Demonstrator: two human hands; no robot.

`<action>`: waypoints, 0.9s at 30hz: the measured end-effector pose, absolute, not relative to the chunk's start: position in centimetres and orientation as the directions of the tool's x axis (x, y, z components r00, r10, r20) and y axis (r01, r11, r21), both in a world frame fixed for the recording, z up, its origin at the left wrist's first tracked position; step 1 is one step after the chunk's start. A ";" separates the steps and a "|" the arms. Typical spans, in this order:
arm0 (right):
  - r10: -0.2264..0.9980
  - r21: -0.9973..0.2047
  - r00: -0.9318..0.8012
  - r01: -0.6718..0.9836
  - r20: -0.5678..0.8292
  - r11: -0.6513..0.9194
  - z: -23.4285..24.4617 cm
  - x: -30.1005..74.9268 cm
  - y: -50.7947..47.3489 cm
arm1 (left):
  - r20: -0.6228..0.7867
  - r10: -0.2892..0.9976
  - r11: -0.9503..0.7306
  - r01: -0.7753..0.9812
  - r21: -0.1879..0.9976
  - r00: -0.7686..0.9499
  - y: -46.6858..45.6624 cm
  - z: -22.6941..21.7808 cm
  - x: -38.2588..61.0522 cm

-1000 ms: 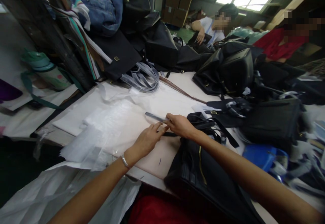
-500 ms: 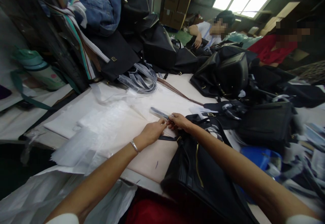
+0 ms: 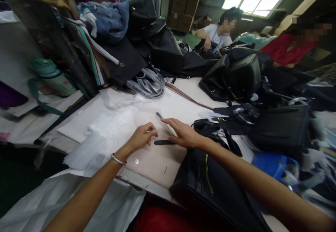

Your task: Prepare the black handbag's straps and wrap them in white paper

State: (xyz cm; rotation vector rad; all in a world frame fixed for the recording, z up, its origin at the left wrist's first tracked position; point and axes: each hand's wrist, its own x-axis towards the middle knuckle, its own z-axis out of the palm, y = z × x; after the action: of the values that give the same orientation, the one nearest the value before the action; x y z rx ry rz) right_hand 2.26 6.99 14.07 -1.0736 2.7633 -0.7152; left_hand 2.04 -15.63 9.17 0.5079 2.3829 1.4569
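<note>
A black handbag (image 3: 202, 179) lies at the table's front edge, a gold zip on its side. My right hand (image 3: 183, 134) is just beyond it, fingers stretched out and thumb apart, over a narrow dark strap. One dark strap end (image 3: 163, 142) points left below the fingers; another strap end (image 3: 158, 115), with clear film by it, shows past the fingertips. My left hand (image 3: 144, 135) is a little to the left, apart from the straps. Its fingers are curled in with the thumb against them; whether anything is in them is hidden.
Clear plastic sheets (image 3: 86, 151) lie on the left of the table. Film-wrapped straps (image 3: 149, 84) and a brown strap (image 3: 186, 97) lie farther back. Black bags (image 3: 168, 49) are heaped behind. A blue container (image 3: 273, 165) stands at right. Two co-workers sit across.
My hands were together at the strap. My left hand has moved away to the left and toward me; my right hand's fingers have straightened out over the strap.
</note>
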 end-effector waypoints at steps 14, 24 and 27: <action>-0.576 -0.723 -0.810 -0.333 -0.109 0.605 14.2 1.7 3.1 | 0.116 0.433 0.479 0.337 0.810 -0.894 -17.5 11.6 3.5; -0.580 -0.774 -0.770 -0.189 -0.264 0.604 12.2 1.6 3.6 | -0.164 0.419 0.175 -0.098 0.980 -0.893 -17.3 9.3 5.1; -0.597 -0.694 -0.750 -0.268 -0.285 0.669 12.1 1.5 3.4 | -0.185 0.396 0.132 -0.144 0.981 -0.899 -17.4 8.9 5.1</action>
State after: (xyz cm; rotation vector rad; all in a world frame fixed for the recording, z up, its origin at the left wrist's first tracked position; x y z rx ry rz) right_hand 1.48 3.38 12.12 -0.6692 2.3846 -0.8810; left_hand 5.11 -17.43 8.93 0.2432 2.0144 1.8189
